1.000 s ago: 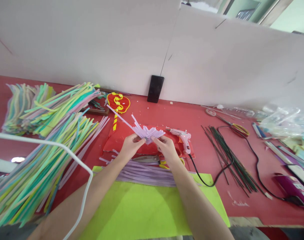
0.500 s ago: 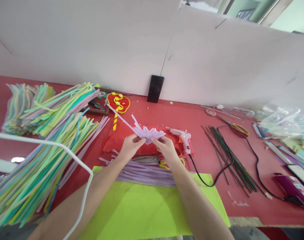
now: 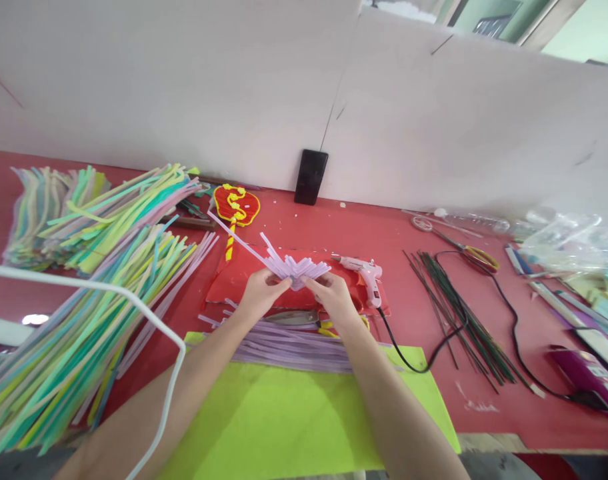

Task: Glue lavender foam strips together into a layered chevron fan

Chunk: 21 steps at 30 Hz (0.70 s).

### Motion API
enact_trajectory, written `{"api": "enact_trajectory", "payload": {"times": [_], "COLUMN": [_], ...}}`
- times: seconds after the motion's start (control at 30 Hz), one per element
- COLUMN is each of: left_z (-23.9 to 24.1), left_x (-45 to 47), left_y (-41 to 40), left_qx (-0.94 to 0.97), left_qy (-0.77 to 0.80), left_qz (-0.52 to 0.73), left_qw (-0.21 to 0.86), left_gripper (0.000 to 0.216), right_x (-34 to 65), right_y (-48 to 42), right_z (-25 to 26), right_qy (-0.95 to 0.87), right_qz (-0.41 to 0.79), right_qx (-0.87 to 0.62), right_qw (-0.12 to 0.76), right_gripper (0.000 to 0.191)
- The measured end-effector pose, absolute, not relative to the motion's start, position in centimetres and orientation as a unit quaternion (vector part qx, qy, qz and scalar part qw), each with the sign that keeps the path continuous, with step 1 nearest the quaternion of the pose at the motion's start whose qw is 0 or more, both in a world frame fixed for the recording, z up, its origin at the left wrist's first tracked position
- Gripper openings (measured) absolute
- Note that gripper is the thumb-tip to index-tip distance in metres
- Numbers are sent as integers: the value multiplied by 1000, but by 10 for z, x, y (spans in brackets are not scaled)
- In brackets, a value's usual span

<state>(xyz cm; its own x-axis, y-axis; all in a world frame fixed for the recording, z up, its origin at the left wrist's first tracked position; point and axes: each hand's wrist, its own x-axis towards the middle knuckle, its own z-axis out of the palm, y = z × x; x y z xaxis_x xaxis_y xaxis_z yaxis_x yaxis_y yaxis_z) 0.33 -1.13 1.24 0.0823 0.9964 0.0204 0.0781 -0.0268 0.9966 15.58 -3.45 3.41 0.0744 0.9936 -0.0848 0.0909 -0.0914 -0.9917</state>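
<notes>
Both my hands hold a fan-shaped bundle of folded lilac foam strips [image 3: 295,268] above the red table [image 3: 334,227]. My left hand [image 3: 258,295] pinches its left side, and one long lilac strip trails up and left from there. My right hand [image 3: 330,297] pinches the right side, fingers closed on it. Below my wrists lies a pile of lilac strips [image 3: 289,345] on the upper edge of a lime-green sheet [image 3: 284,420]. A red sheet [image 3: 229,280] lies under the bundle.
Big stacks of pastel foam strips [image 3: 84,280] fill the left. A white glue gun [image 3: 367,273] with black cord, green wire stems [image 3: 459,320] and scissors [image 3: 477,257] lie to the right. A red-and-yellow ornament [image 3: 237,205] and a black phone [image 3: 311,177] stand at the wall. A white cable [image 3: 109,293] crosses near-left.
The long lilac strip's free end has swung slightly up and left; my hands and the bundle have hardly moved.
</notes>
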Motion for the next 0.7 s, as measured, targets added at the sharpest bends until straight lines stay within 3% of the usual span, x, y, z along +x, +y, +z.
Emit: {"api": "enact_trajectory", "payload": {"times": [0.7], "left_z": [20], "left_x": [2], "left_y": [-15], "left_qx": [571], "left_qy": [541], "left_qz": [417], "left_qw": [455], "left_gripper": [22], "right_x": [154], "right_y": [-36], "right_z": [34], "right_qy": [-466], "right_qz": [490], "right_qx": [-571], "right_qw": [465], "right_gripper": [37]}}
